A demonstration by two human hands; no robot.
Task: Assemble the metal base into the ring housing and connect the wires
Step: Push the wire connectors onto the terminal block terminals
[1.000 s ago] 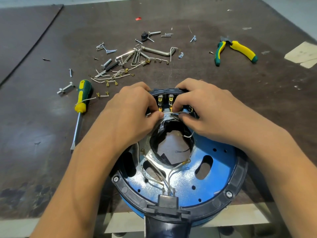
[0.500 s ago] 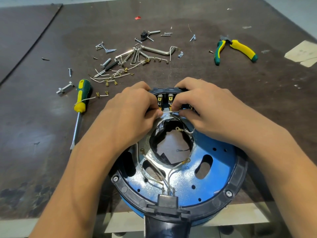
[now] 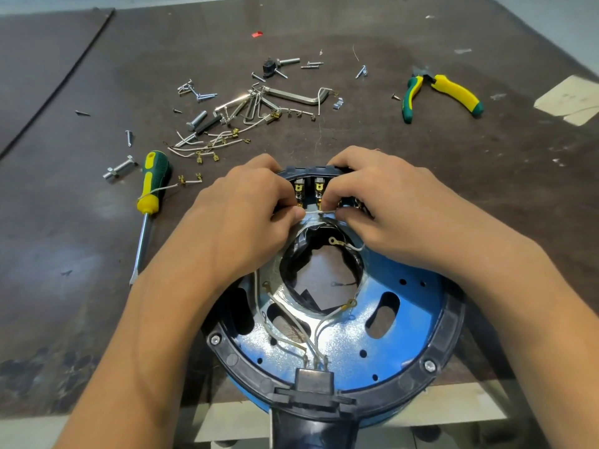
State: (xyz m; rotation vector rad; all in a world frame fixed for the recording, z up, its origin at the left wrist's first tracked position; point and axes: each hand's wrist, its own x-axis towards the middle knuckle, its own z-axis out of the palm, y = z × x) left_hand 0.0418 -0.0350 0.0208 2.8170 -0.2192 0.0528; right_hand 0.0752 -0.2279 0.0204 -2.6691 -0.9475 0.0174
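left hand point(image 3: 233, 222) and right hand point(image 3: 398, 215) each pinch one white wire point(image 3: 319, 211) stretched between them below the brass terminals point(image 3: 319, 189); shiny base point(image 3: 350, 371) sits inside black ring point(image 3: 452, 322).

In front of me the metal base point(image 3: 343, 358) is bright blue with a silvery glare, set in the black ring housing point(image 3: 450, 322). Its wires point(image 3: 319, 211) are white with brass-coloured ends. My screwdriver point(image 3: 152, 183) and pliers point(image 3: 453, 92) have yellow-and-green handles; the bench point(image 3: 64, 222) is dark brown.

Glossy blue metal base point(image 3: 405, 338) sits in a matt black plastic ring housing point(image 3: 453, 322) on a dull worn table point(image 3: 486, 189).
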